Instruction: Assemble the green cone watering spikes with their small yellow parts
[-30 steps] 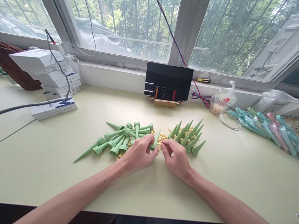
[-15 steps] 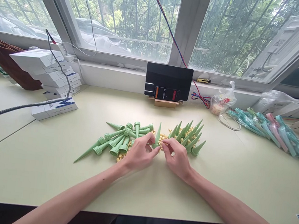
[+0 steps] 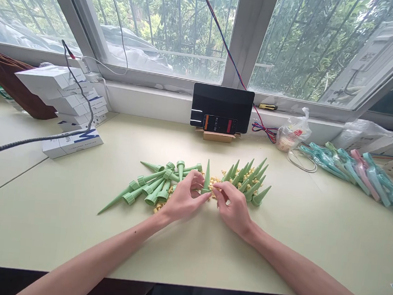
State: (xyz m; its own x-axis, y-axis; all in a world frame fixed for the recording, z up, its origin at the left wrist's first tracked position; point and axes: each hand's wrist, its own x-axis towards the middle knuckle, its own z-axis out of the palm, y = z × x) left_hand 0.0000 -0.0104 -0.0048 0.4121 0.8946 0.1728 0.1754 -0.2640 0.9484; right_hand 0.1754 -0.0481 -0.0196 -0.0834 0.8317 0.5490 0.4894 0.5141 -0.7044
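A green plastic plant-watering spike [image 3: 207,176] stands point up between my hands. My left hand [image 3: 183,198] is curled round it, thumb and fingers at its wide base. My right hand [image 3: 234,206] is closed in a pinch on a small yellow plastic piece [image 3: 217,187], close to the spike's side. Several loose green spikes [image 3: 154,184] lie in a heap left of my left hand, with some yellow pieces [image 3: 159,206] partly under them. Past my right hand, a cluster of spikes [image 3: 249,178] stands points up with yellow pieces among them.
A phone [image 3: 219,124] on a cardboard stand leans before a black tablet [image 3: 223,104]. White boxes [image 3: 73,142] and a dark cable [image 3: 26,141] are at left. A plastic bag [image 3: 293,131] and wrapped coloured items [image 3: 361,170] lie at right.
The fingers of my left hand have loosened slightly round the spike, which is a little more upright. The right hand keeps its pinch beside it.
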